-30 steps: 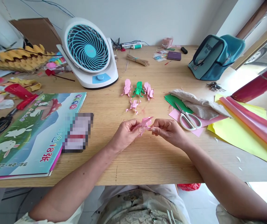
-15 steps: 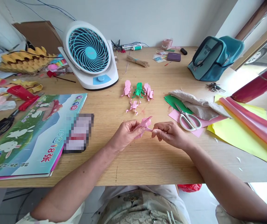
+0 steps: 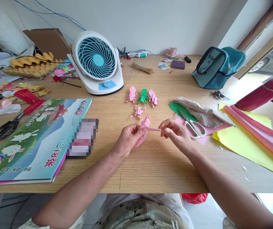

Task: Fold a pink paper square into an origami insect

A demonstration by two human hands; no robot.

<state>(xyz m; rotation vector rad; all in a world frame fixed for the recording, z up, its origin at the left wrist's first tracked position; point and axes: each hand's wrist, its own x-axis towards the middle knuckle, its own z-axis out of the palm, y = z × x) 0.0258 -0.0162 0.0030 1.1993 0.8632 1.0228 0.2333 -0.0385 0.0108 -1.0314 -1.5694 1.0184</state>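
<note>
Pinched between the thumb and fingers of my left hand is a pink folded-paper figure, with pointed flaps above and below. One long narrow point of it sticks out to the right. At the tip of that point is my right hand, its fingers loosely curled and parted; whether a fingertip touches the paper is hard to see. Just beyond my hands sit finished-looking paper figures: a green one between a pink one and another pink one, with a small spread-legged pink one nearer me.
White-handled scissors lie on pink and green paper beside a grey cloth. Yellow sheets and a red bottle are farther right. Left are a picture pad, a blurred-out flat object and a fan. A teal bag stands behind.
My right hand has loosened from its pinch and drawn slightly right, so the long paper point now shows along its length. The pink figure is turned more upright in my left hand.
</note>
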